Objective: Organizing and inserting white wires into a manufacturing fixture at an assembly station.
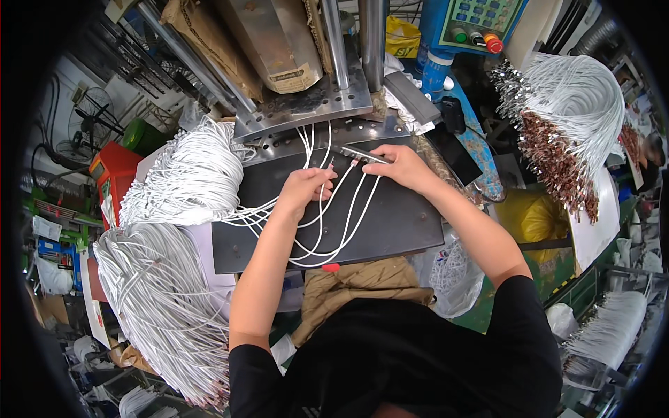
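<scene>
My left hand [305,188] is closed in a pinch on a white cable, whose bare end points up from the fingertips. My right hand [404,168] grips a narrow metal bar [364,154] between thumb and fingers, level with the left hand and just to its right. Several white cables [346,221] run to the bar and loop over the black work surface [404,230]. At the bar's lower edge small reddish-brown cable ends [355,163] show. More white cables lead up under the steel press plate [306,104] behind the hands.
Big bundles of white cable [181,177] lie to the left, with another bundle [150,292] nearer me. A cable bundle with brown ends [571,118] stands at the right. Steel posts [334,42], a control panel [481,21] with a red button, and a dark phone-like slab [453,155] are beyond.
</scene>
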### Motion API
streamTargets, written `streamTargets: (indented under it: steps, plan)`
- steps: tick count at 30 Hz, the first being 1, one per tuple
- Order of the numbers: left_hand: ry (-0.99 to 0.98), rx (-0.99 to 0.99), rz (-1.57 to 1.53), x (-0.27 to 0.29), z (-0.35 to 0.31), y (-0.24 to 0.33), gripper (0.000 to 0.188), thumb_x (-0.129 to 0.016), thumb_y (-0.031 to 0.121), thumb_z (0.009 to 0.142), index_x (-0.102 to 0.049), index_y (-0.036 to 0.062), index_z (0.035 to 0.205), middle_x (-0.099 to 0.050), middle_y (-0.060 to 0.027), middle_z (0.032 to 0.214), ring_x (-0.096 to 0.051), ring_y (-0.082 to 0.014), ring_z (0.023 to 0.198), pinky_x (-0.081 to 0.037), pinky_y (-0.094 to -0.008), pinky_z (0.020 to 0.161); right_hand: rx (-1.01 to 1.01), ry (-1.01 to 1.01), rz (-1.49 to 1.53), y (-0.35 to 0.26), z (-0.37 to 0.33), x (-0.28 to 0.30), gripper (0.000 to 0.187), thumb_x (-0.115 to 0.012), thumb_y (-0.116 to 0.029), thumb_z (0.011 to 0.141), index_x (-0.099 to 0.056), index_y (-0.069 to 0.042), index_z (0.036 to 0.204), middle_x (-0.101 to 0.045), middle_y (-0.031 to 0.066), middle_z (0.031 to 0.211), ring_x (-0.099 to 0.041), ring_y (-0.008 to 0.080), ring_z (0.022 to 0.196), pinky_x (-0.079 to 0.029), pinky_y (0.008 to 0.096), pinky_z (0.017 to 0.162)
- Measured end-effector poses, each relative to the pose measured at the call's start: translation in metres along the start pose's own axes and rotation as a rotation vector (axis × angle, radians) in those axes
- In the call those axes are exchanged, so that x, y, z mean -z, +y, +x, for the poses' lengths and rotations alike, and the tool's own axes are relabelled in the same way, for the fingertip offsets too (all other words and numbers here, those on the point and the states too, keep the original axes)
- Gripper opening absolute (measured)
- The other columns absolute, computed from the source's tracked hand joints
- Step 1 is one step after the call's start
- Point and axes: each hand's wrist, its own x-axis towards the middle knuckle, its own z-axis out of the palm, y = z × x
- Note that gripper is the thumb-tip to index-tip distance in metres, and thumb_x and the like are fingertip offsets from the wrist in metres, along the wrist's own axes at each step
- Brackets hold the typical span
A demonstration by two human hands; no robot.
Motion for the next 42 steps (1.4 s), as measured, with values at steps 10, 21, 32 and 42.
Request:
streamTargets:
  steps: [10, 21, 32, 42]
  plan:
    - [0.005, 0.064, 0.076, -0.008, -0.003, 0.000, 0.027, -0.070, 0.030, 0.094, -0.071, 0.0033, 0.095, -0.066, 0.0005, 0.076, -0.061, -0.0094, 0.061, -0.048, -0.0222, 0.059, -0.065, -0.039, -0.022, 0.007, 0.000, 0.000, 0.035, -0.081, -0.017, 0.085, -0.068, 0.000, 0.113, -0.073, 0.0024, 0.096, -0.063, 0.0059, 0.085, -0.048, 0.0224, 0.077]
    - [0.159, -0.109, 0.490, -0.034, -0.024, 0.005, 0.027, -0.069, 0.027, 0.093, -0.070, 0.0012, 0.085, -0.069, -0.0044, 0.070, -0.065, -0.0136, 0.063, -0.050, -0.0283, 0.059, 0.083, -0.098, -0.246, -0.010, -0.012, 0.002, 0.042, -0.083, -0.036, 0.079, -0.073, -0.007, 0.107, -0.074, 0.0088, 0.085, -0.068, 0.0165, 0.076, -0.050, 0.0302, 0.075]
    - [0.425, -0.230, -0.120, 0.027, 0.044, 0.032, 0.045, -0.061, 0.042, 0.099, -0.064, 0.0008, 0.115, -0.070, -0.0106, 0.090, -0.068, -0.0242, 0.071, -0.052, -0.0367, 0.065, 0.756, 0.590, -0.711, -0.033, 0.103, -0.012, 0.024, -0.060, -0.019, 0.096, -0.064, -0.001, 0.111, -0.065, 0.0201, 0.104, -0.060, 0.0391, 0.102, -0.048, 0.0453, 0.091]
    - [0.159, -0.101, 0.137, 0.013, 0.013, 0.026, 0.047, -0.060, 0.043, 0.100, -0.064, 0.0019, 0.121, -0.062, -0.0024, 0.086, -0.054, -0.0113, 0.069, -0.044, -0.0269, 0.066, 0.851, 0.665, -0.989, -0.011, 0.249, 0.024, 0.036, -0.064, -0.032, 0.090, -0.064, -0.008, 0.116, -0.067, 0.0146, 0.111, -0.061, 0.0336, 0.105, -0.048, 0.0457, 0.089]
